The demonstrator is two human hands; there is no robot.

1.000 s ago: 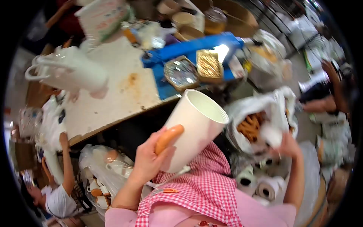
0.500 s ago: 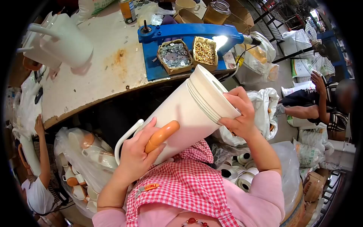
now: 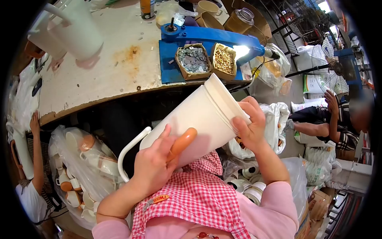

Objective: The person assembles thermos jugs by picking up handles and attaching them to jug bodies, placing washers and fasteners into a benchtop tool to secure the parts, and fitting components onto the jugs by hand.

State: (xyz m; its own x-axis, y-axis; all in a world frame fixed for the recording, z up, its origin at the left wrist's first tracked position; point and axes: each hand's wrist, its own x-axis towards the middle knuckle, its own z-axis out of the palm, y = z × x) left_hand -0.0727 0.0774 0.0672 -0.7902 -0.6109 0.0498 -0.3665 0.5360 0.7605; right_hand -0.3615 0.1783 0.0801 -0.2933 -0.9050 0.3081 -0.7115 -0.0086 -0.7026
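Note:
A tall white plastic bucket point(image 3: 187, 123) lies tilted across my lap, its wide rimmed end up and to the right. My right hand point(image 3: 250, 123) grips that rim, thumb on the outer wall and fingers over the edge. At the lower end, my left hand point(image 3: 156, 161) is closed around an orange-brown handle point(image 3: 183, 142), whose end sticks out past the fingers. How this handle joins the bucket is hidden. A curved white handle point(image 3: 131, 150) arches out at the bucket's lower left, beside my left hand.
A blue press point(image 3: 211, 34) on the worktable point(image 3: 107, 75) bears boxes of grey washers point(image 3: 193, 59) and brass rivets point(image 3: 224, 59). White containers point(image 3: 77, 36) stand at the table's left. Bags of plastic parts point(image 3: 85, 171) flank me. People sit at left and right.
The bucket has turned slightly, and its open end shows less. My right thumb has shifted up onto the wall near the rim. The table scene sits a little lower and further right.

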